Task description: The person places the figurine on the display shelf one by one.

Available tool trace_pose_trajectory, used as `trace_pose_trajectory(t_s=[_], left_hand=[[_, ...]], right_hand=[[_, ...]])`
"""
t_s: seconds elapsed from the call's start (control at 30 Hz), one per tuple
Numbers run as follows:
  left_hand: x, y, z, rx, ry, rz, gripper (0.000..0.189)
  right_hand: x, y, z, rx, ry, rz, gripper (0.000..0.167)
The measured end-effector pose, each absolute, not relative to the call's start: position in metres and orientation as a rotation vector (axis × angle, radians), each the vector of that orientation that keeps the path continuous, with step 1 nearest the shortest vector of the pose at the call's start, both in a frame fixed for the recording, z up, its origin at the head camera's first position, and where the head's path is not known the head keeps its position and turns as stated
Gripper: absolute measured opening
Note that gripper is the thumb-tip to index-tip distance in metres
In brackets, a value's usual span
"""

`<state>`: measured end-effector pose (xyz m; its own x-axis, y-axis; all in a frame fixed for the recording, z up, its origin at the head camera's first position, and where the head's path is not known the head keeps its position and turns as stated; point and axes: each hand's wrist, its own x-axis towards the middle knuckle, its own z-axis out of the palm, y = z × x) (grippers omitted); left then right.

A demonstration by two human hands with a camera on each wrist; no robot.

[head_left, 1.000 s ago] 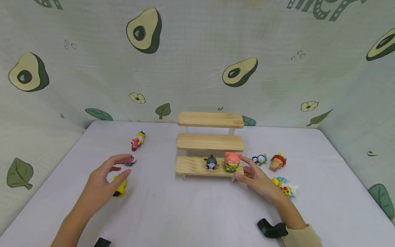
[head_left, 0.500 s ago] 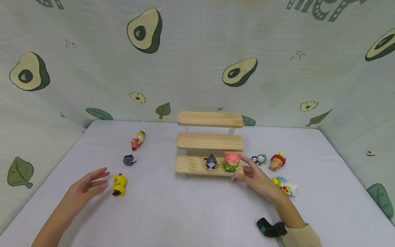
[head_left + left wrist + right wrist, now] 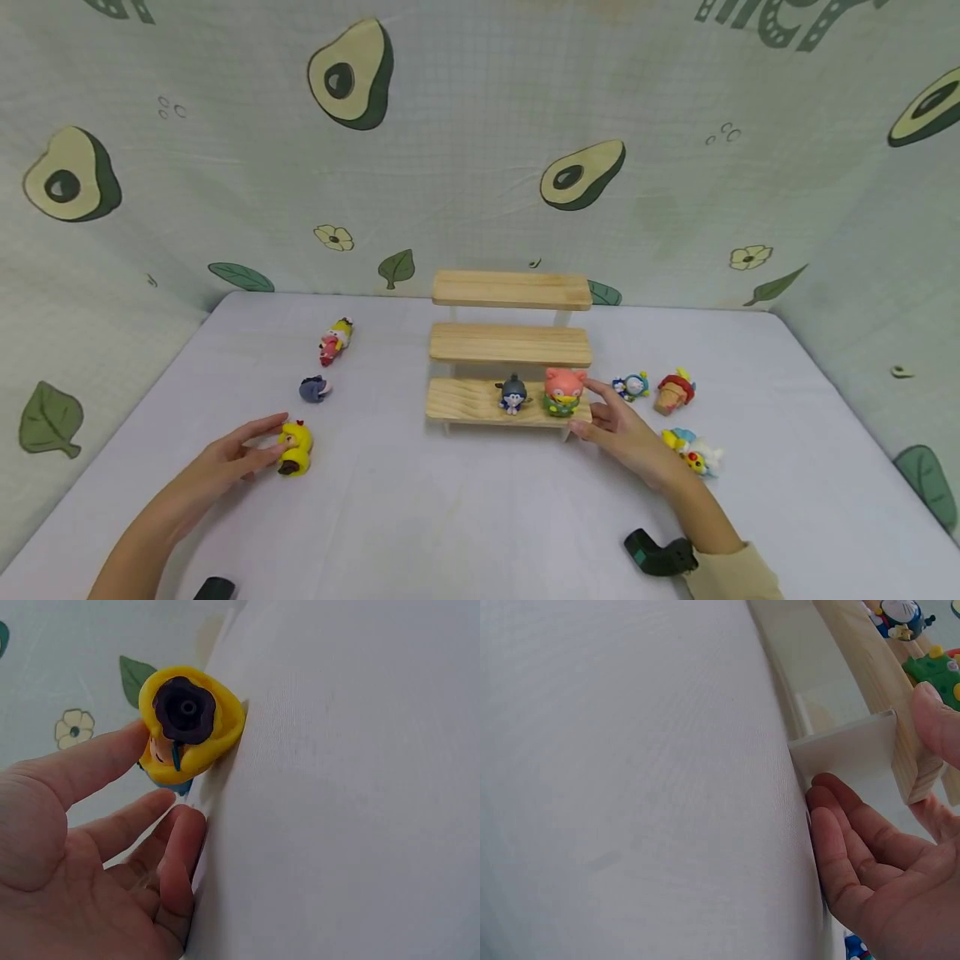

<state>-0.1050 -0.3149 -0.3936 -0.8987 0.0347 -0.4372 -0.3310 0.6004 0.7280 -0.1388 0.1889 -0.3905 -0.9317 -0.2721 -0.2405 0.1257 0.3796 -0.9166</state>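
My left hand (image 3: 225, 462) is at a yellow-hooded figurine (image 3: 298, 454) lying on the table's left side. In the left wrist view the thumb touches its face side, and the index fingertip is just below it, the fingers fairly straight. With thumb in front and index finger behind, my right hand (image 3: 633, 442) holds the right end of the lowest board of a three-step wooden display shelf (image 3: 465, 404). On that board stand a pink-headed figurine (image 3: 565, 385), close by the index fingertip, and a smaller dark-capped figurine (image 3: 513, 393). The right hand's other fingers curl beside the white leg (image 3: 847, 742).
Beyond the left hand lie a blue-grey figurine (image 3: 312, 389) and a red-and-yellow figurine (image 3: 335, 342). Right of the shelf are a small blue figurine (image 3: 636, 386), a red-topped cone figurine (image 3: 676, 393) and a yellow-white figurine (image 3: 693, 454) near the right forearm.
My left hand first drew back left from above the yellow figurine, then came right to touch it. The figurine has shifted slightly right. The right hand has stayed at the shelf.
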Motion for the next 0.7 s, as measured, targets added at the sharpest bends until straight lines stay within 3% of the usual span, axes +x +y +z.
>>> trace_pose_trajectory(t_s=[0.7], left_hand=[[-0.112, -0.281, -0.389, -0.215, 2.601, 0.9, 0.065]], right_hand=[[-0.139, 0.189, -0.391, -0.153, 2.282, -1.571, 0.071]])
